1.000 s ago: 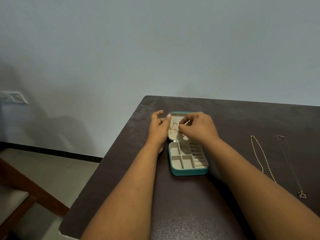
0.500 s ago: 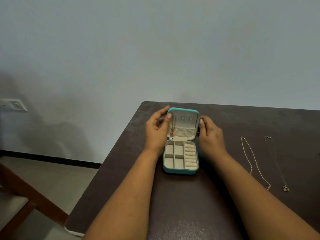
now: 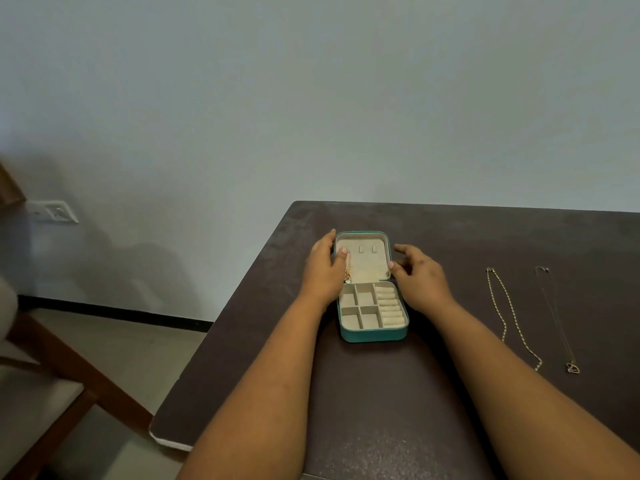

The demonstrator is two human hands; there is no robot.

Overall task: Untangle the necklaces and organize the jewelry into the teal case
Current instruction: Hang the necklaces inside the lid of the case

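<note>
The teal case (image 3: 372,336) lies open on the dark table (image 3: 381,410), its lid (image 3: 363,261) standing upright and its cream compartments bare. A gold necklace (image 3: 347,277) with a small pendant hangs inside the lid at its left side. My left hand (image 3: 323,268) grips the lid's left edge, thumb on the lining beside that necklace, fingers behind. Beside the lid's right edge is my right hand (image 3: 419,275), fingers loosely spread, thumb tip touching the edge. On the table to the right lie a gold rope chain (image 3: 502,317) and a thin chain with a heart pendant (image 3: 573,367).
The table's left edge runs close by the case, with floor below. A wooden chair (image 3: 52,358) stands at the lower left. A wall socket (image 3: 55,211) sits on the pale wall behind.
A second ago both hands worked the gold necklace at the lid. It now hangs in the lid; the hands moved out to the lid's sides, and the right hand's fingers have loosened.
</note>
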